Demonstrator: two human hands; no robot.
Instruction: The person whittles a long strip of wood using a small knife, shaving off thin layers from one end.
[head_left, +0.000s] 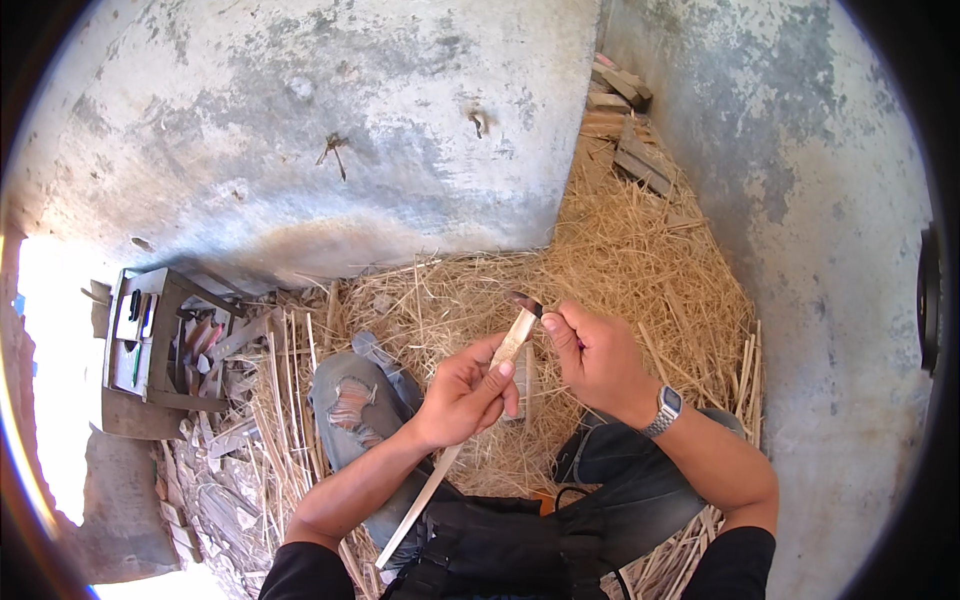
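Note:
A long pale strip of split wood [425, 502] slants from my lap up in front of me. My left hand [462, 398] is closed around its upper part, the thumb lying along it. The fingers of my right hand [604, 362] are wrapped around a small knife, whose dark blade [523, 300] lies across the strip's upper end. The knife's handle is mostly hidden in that fist. Both hands are close together above my crossed legs, and a watch [664, 408] is on my right wrist.
Shavings [640, 250] cover the floor ahead. Long thin strips [282, 400] lie left of my knee, and more [748, 375] by the right wall. A small wooden table [150, 345] with pens on it is at the left. Wood blocks [640, 160] sit in the far corner, beside the wall [400, 130].

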